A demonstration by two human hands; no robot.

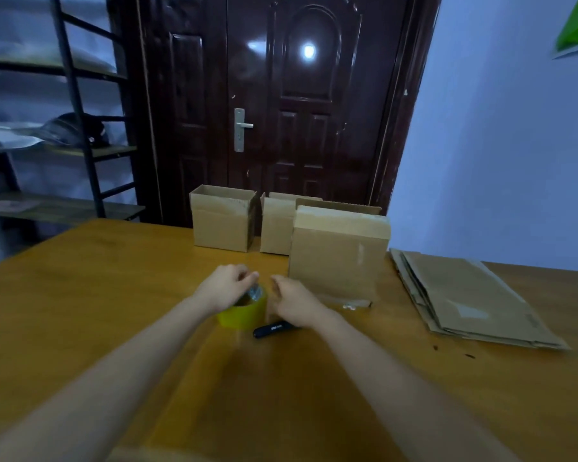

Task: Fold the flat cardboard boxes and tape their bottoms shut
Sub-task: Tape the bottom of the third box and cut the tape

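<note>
A yellow tape roll [244,313] stands on the wooden table [97,295] in front of me. My left hand [226,288] rests on its top with fingers curled over the rim. My right hand [292,301] hovers just right of the roll, fingers loosely bent, holding nothing I can see. Three folded cardboard boxes stand behind: one at the back left [222,223], one in the middle [276,226], and the nearest and largest [337,258] at the right. A stack of flat cardboard boxes [471,298] lies on the table's right side.
A black utility knife [272,329] lies just below my right hand. A dark wooden door [281,95] is behind the table. A metal shelf rack [64,128] stands at the left. The blue wall [498,145] is at the right.
</note>
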